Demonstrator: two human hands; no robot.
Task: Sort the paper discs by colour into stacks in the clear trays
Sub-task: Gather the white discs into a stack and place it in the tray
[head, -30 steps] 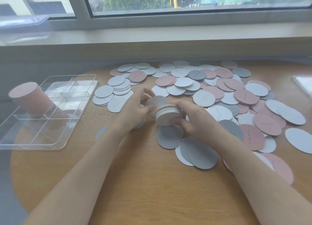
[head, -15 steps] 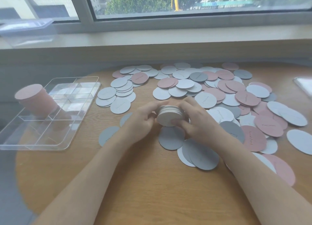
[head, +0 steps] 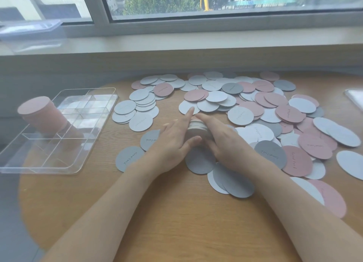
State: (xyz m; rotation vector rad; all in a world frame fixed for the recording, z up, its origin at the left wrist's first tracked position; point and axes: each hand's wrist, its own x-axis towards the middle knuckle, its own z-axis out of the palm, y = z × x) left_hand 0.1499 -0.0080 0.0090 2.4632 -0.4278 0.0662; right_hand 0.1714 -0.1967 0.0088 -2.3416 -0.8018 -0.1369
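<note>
Your left hand (head: 177, 137) and right hand (head: 222, 141) are squeezing the white stack (head: 197, 128) with straight fingers; the tray (head: 59, 163) is lying well left.

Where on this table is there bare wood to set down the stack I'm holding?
Bare wood lies near you, between the forearms and the table's near edge, and in the strip between the clear tray and the grey discs. The right side is crowded with loose discs.

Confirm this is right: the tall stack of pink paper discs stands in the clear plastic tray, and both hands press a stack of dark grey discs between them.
Not quite. The head view shows the left hand and right hand pressing a small stack of white paper discs, not dark grey. The tall stack of pink paper discs does stand in the clear plastic tray.
</note>
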